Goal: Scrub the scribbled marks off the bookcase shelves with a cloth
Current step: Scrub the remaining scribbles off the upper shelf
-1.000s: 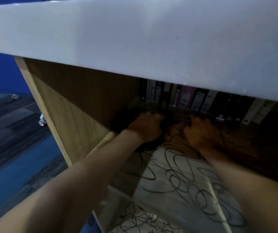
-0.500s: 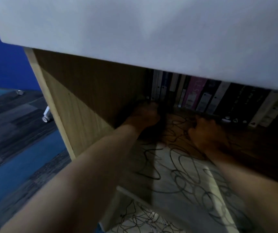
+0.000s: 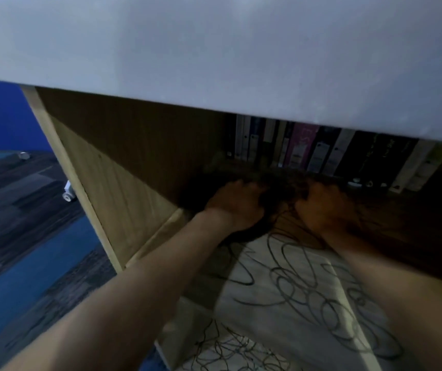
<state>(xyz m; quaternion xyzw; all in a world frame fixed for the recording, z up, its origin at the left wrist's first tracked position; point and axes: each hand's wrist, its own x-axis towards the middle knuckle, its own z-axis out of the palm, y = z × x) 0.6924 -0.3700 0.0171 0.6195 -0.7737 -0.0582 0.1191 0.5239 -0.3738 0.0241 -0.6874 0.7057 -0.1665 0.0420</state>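
The wooden shelf (image 3: 289,287) is covered with black looping scribbles (image 3: 318,298), and more scribbles (image 3: 230,352) show on the shelf below. My left hand (image 3: 235,204) is deep in the shadowed back of the shelf, pressing down on a dark cloth (image 3: 252,232) that bulges out under and beside it. My right hand (image 3: 324,207) lies palm down on the shelf just right of the cloth, fingers bent. Shadow hides whether it holds the cloth's edge.
A white top panel (image 3: 214,62) overhangs and hides most of the shelf space. A row of upright books (image 3: 318,153) stands at the back. The wooden side wall (image 3: 112,188) closes the left. Blue and grey carpet (image 3: 27,236) lies beyond it.
My left hand slid toward the books and back toward me on the cloth. My right hand has stayed almost in place.
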